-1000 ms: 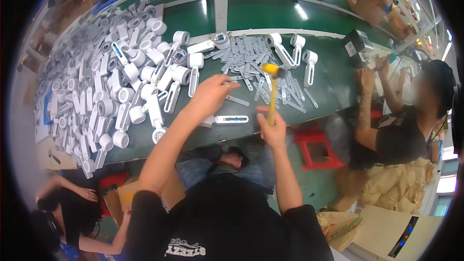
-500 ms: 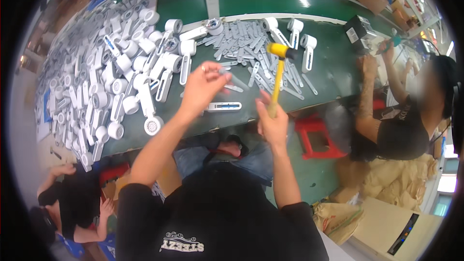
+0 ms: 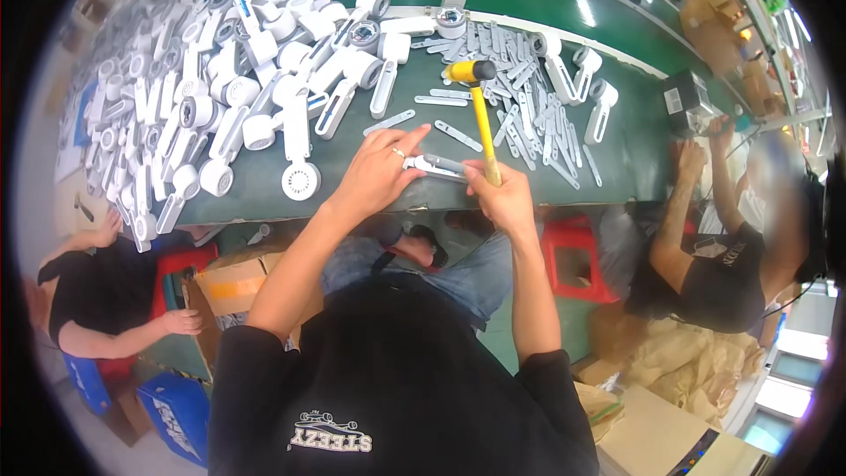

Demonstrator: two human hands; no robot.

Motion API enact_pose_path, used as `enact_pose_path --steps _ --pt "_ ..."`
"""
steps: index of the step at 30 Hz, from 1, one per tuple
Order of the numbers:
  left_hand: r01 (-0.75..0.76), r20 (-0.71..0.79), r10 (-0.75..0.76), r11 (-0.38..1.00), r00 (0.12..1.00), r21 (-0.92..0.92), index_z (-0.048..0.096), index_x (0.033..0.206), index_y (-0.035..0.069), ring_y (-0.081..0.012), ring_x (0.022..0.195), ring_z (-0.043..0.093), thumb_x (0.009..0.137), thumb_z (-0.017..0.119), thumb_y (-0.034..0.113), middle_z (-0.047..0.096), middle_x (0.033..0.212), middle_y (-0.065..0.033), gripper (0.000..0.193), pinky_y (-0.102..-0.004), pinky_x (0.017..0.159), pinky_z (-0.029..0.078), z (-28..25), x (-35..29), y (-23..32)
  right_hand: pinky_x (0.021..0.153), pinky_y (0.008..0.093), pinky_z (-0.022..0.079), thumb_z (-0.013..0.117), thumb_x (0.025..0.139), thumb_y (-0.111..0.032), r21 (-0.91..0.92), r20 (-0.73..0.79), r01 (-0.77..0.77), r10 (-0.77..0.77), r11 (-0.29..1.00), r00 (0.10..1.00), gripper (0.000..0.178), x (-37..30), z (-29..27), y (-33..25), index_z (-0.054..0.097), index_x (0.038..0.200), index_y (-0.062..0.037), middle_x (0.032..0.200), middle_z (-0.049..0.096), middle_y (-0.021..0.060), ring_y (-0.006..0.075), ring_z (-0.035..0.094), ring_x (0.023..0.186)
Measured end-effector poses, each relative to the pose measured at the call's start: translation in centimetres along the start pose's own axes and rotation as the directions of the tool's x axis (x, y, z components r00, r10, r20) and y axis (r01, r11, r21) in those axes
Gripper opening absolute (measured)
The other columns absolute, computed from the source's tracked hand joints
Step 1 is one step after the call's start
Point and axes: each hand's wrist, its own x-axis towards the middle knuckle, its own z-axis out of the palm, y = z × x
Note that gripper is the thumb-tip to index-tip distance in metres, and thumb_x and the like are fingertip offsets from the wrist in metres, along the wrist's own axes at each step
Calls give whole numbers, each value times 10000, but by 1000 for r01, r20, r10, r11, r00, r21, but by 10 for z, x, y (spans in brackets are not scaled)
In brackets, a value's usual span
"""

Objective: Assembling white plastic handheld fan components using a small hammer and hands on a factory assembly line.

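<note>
Gripping a yellow-handled mallet (image 3: pixel 476 106) in your right hand (image 3: pixel 500 203), you are holding its shaft nearly upright, head raised away from you over the green workbench (image 3: pixel 634 150). Your fingers are wrapped tight around the lower end of the handle. Your left hand (image 3: pixel 381 174) is resting on the bench edge, forefinger stretched out and the other fingers loosely curled, steadying a flat white plastic strip (image 3: pixel 436 164). That strip is lying between your two hands, its long axis running left to right, its right end almost touching your right fist. It sits just below the mallet head's line, so your right hand is the nearer striker. White handheld-fan bodies (image 3: pixel 229 88) are lying heaped to your left; loose grey strips (image 3: pixel 529 97) are spreading beyond.
</note>
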Motion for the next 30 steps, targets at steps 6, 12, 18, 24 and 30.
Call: enact_pose_path --steps 6,12,18,24,30 --pt "-11 -50 7 997 999 -81 538 1497 89 -343 1188 593 854 836 90 730 1142 -75 708 -456 1065 457 5 -2 -6 571 267 433 735 1011 -218 -181 53 6 4 983 999 276 12 2 2 797 1241 -81 726 646 -53 52 540 618" --pt "-125 -78 125 992 989 4 664 1318 117 -325 1223 600 850 825 96 735 1140 -42 496 -472 1063 452 10 0 -16 613 303 476 746 989 -192 -393 89 113 -85 913 992 215 13 0 -12 823 1152 -75 684 645 8 72 567 657" --pt "-294 -67 299 953 952 66 780 1117 188 -211 1125 662 838 852 189 740 1083 23 288 -477 1077 492 18 4 -23 565 259 414 752 1005 -184 -425 160 101 -35 900 986 208 16 -5 -16 822 1181 -98 721 639 -41 44 543 646" --pt "-317 -56 327 938 943 141 792 1093 184 -194 1071 674 862 829 195 734 1037 14 233 -501 1080 499 23 4 -28 458 239 347 756 1020 -229 -326 20 -197 215 925 977 337 17 1 -21 746 1318 -73 662 623 -24 34 474 495" --pt "-329 -16 341 916 940 231 799 1115 205 -189 1042 692 854 784 165 749 1044 9 264 -512 1125 481 18 8 -18 424 235 331 765 1002 -167 25 37 -206 205 978 978 316 20 5 1 730 1249 27 643 621 -1 51 449 444"
